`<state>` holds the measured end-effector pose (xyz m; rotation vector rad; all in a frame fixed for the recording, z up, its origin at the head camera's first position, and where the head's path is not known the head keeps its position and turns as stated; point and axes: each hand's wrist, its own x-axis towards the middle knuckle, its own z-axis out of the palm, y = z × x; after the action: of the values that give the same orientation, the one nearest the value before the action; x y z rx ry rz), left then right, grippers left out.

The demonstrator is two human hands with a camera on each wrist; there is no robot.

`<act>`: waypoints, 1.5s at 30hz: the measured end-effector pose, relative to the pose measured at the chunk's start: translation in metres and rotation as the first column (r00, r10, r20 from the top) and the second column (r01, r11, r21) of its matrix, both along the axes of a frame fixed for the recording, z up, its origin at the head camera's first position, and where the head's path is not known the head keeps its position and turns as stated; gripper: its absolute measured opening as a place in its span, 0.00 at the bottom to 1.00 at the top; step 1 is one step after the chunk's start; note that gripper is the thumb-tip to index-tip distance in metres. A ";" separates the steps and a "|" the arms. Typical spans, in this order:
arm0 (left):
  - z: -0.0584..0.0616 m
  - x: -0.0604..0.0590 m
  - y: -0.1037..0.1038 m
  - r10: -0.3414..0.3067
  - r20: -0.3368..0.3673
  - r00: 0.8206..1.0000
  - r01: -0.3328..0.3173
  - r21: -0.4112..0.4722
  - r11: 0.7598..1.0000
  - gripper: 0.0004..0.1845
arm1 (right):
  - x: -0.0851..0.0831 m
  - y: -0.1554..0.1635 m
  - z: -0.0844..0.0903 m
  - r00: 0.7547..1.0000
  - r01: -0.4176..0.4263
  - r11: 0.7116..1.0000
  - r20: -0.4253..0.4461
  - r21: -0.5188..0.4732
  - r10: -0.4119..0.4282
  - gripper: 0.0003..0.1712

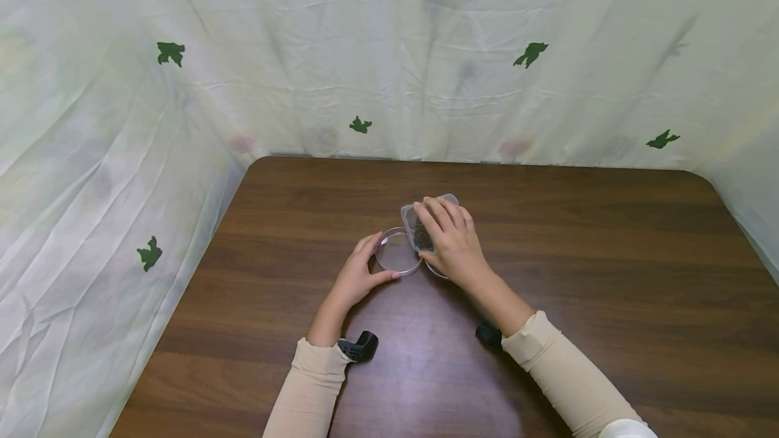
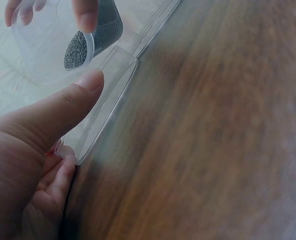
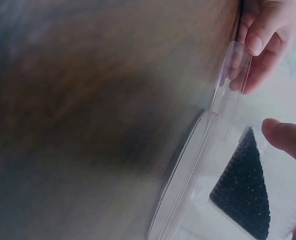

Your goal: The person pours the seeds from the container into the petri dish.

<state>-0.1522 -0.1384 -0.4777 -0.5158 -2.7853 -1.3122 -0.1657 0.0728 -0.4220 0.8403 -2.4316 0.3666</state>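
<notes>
As we look beyond the clear round dish (image 1: 397,254), we see pale cloth (image 1: 304,32) hanging in folds behind it and out to either side. Beneath the dish spreads the brown wood-grain table (image 1: 608,276). Cream sleeves (image 1: 310,384) come in from the dish's near side. Of the two hands, we see the left hand (image 1: 355,276) grasping the dish from its left, thumb at the near edge; the right hand (image 1: 453,242), right of the dish, grips a translucent tub (image 1: 410,220) from above. We find that tub tilted at the dish's far right edge. A second clear dish (image 1: 437,272) sits just right of the first, partly hidden by the right hand; we cannot tell whether the two touch. Green bird-shaped pieces (image 1: 171,53) dot the cloth behind and left of the dish. Smallest, dark granules (image 3: 243,190) lie banked inside the tub, near the dish.
</notes>
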 end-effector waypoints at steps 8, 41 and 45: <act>-0.001 0.000 0.001 0.015 0.007 1.000 -0.015 -0.002 1.000 0.44 | 0.000 -0.001 0.000 1.000 0.005 1.000 -0.005 0.026 -0.005 0.54; -0.001 0.000 0.001 0.005 0.000 1.000 -0.005 0.016 1.000 0.43 | -0.002 -0.003 -0.003 0.999 0.016 0.999 -0.047 0.033 -0.014 0.56; -0.001 0.000 0.001 0.004 -0.004 1.000 -0.004 0.008 1.000 0.43 | -0.001 -0.003 -0.002 0.999 0.021 0.999 -0.037 0.046 -0.019 0.55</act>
<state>-0.1522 -0.1377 -0.4784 -0.5124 -2.7751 -1.3195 -0.1670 0.0700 -0.4241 0.8344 -2.4212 0.2865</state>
